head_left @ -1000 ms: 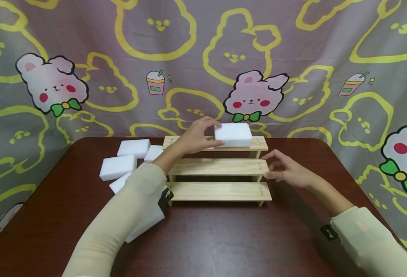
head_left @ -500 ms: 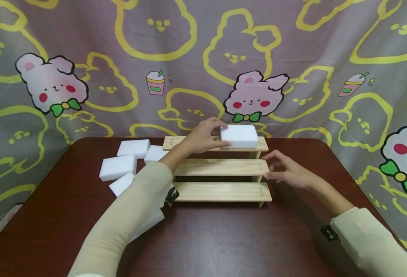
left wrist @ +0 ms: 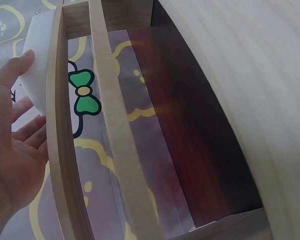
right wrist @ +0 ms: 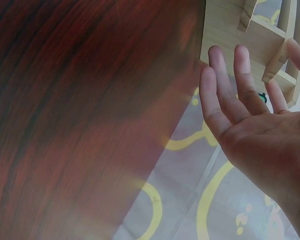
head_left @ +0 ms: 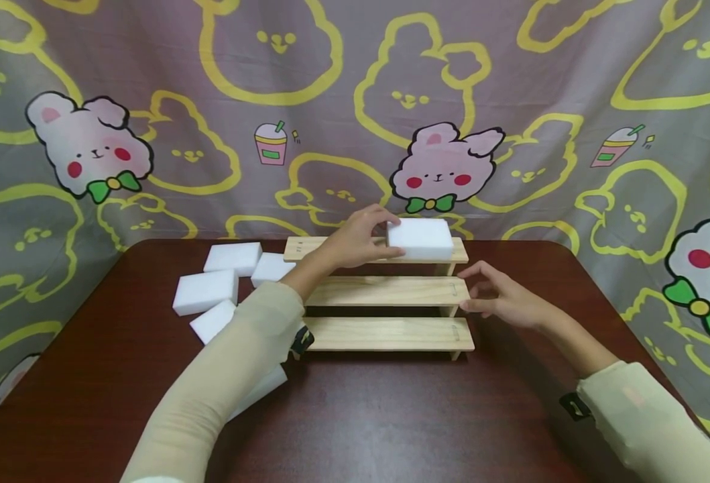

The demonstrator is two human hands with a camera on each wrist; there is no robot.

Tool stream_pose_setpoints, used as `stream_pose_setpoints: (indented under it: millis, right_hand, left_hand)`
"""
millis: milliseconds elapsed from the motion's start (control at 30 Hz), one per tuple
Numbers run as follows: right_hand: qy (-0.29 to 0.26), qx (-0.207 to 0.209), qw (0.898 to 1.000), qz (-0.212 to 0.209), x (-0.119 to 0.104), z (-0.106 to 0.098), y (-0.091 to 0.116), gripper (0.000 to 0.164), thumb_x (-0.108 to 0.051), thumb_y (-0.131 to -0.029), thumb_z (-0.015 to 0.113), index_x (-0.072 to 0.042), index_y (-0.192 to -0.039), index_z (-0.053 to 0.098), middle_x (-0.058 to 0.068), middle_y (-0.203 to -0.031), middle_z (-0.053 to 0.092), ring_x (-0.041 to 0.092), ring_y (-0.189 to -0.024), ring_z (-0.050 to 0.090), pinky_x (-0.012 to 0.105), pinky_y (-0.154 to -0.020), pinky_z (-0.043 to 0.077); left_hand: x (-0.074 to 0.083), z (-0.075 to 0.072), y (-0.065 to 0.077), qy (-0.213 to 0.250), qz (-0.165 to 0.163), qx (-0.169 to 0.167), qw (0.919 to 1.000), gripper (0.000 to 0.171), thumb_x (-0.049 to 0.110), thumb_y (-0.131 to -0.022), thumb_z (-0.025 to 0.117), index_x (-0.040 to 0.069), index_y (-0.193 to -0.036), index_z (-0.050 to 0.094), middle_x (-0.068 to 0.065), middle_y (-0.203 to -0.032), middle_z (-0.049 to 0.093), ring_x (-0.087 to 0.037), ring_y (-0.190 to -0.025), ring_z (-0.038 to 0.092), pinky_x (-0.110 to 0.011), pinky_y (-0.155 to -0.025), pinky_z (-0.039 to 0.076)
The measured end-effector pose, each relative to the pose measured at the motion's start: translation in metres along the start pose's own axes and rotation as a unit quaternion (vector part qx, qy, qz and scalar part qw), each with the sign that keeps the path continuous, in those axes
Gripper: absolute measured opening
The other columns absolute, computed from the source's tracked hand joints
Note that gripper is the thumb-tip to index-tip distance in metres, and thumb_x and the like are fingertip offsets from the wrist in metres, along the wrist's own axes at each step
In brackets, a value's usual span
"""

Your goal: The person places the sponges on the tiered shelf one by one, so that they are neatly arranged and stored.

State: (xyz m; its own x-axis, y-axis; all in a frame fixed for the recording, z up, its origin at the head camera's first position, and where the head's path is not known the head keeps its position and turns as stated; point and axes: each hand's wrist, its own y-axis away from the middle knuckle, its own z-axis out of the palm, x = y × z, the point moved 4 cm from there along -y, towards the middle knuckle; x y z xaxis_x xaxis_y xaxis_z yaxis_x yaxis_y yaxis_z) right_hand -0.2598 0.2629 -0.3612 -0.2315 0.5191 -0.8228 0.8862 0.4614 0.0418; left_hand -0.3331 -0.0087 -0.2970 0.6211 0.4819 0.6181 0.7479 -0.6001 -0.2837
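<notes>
A white foam block (head_left: 420, 236) lies toward the right end of the top tier of a three-tier wooden stand (head_left: 385, 334). My left hand (head_left: 359, 238) pinches the block's left end, thumb at the front and fingers behind. In the left wrist view, thumb and fingers sit at the white block (left wrist: 39, 60) beside the wooden tier edge. My right hand (head_left: 502, 295) holds the right end of the middle tier, thumb at its front corner and index finger at its rear corner. The other fingers (right wrist: 222, 85) of the right hand stay loosely extended in the right wrist view.
Several more white blocks (head_left: 206, 292) lie on the dark red-brown table (head_left: 385, 416) left of the stand, some partly hidden by my left sleeve (head_left: 222, 376). A patterned curtain (head_left: 330, 121) hangs close behind the table.
My left hand has moved the white foam block to the right along the top tier, mostly in the first half second. The right hand has stayed at the stand's end.
</notes>
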Motion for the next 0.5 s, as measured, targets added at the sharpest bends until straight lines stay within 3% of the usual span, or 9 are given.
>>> stream_pose_setpoints:
  millis: [300,500]
  right_hand:
    - [0.001,0.001,1.0,0.0,0.0002,-0.0001,-0.0001,0.051,-0.008,-0.096,0.072,0.0,-0.137,0.042,0.015,-0.099,0.065,0.035,-0.093,0.066,0.045,-0.074,0.056]
    - [0.003,0.002,1.0,0.0,0.001,-0.0002,-0.0005,0.052,-0.009,-0.096,0.072,-0.001,-0.137,0.042,0.015,-0.1,0.064,0.035,-0.092,0.066,0.044,-0.073,0.056]
  left_hand:
    - [-0.0013,-0.0007,0.0013,-0.015,0.005,-0.001,0.9999,0.056,0.025,-0.087,0.086,-0.003,-0.132,0.064,-0.017,-0.13,0.058,-0.029,-0.117,0.06,-0.04,-0.104,0.051]
    - [-0.0034,-0.0007,0.0011,-0.015,-0.001,-0.002,0.9999,0.057,0.026,-0.088,0.085,-0.002,-0.133,0.064,-0.016,-0.131,0.057,-0.028,-0.119,0.059,-0.035,-0.104,0.051]
